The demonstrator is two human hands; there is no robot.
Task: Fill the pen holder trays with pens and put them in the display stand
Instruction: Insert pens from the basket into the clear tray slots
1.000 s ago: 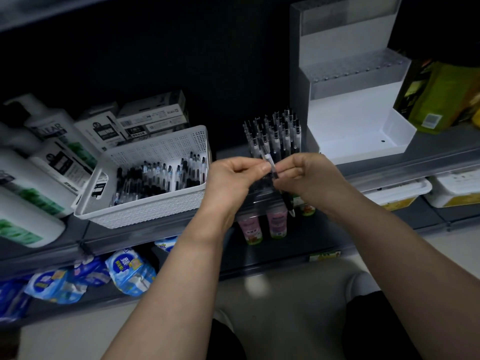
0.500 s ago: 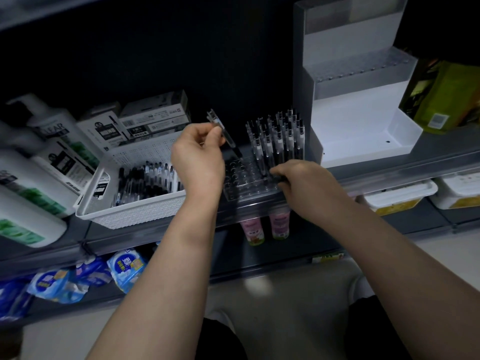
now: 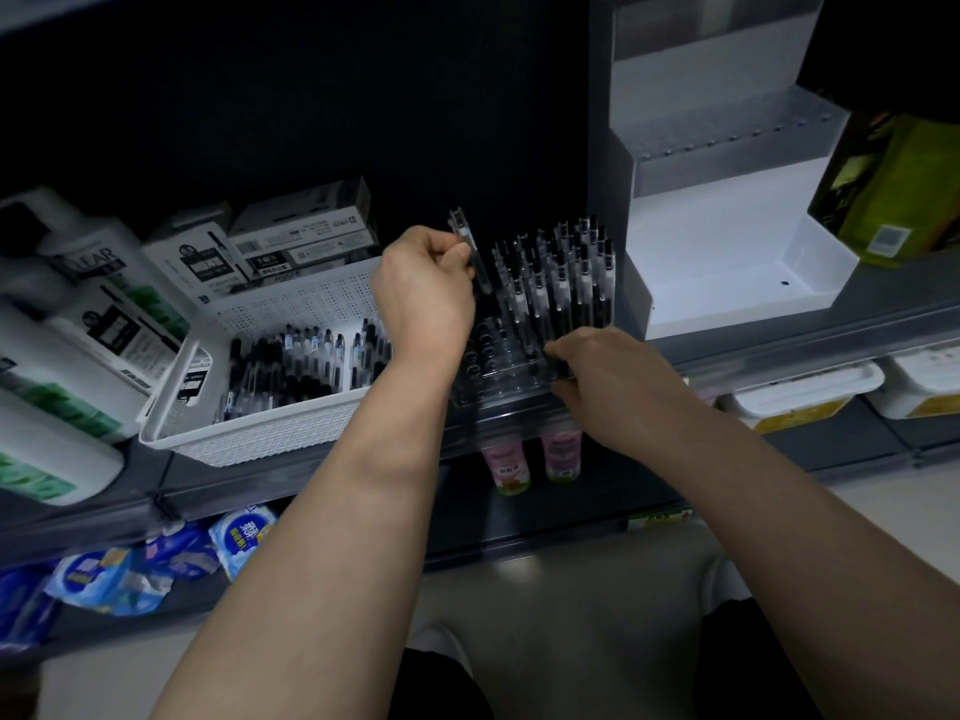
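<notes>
One pen [image 3: 466, 232] is pinched at mid-barrel by the left hand [image 3: 422, 296], tilted over the empty holes of the clear tray [image 3: 496, 374] on the shelf. The tray's near edge is gripped by the right hand [image 3: 610, 379]. Pen judged light, stiff, slippery; upper-barrel hold advised

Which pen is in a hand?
The pen that the left hand pinches above the tray; the others stand in the tray or lie in the basket.

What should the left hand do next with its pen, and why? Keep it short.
Probably lower the pen tip-down into an empty hole of the tray. The left hand pinches the pen just above the tray's open front-left holes, the back rows already hold standing pens, and the right hand grips the tray's front edge.
</notes>
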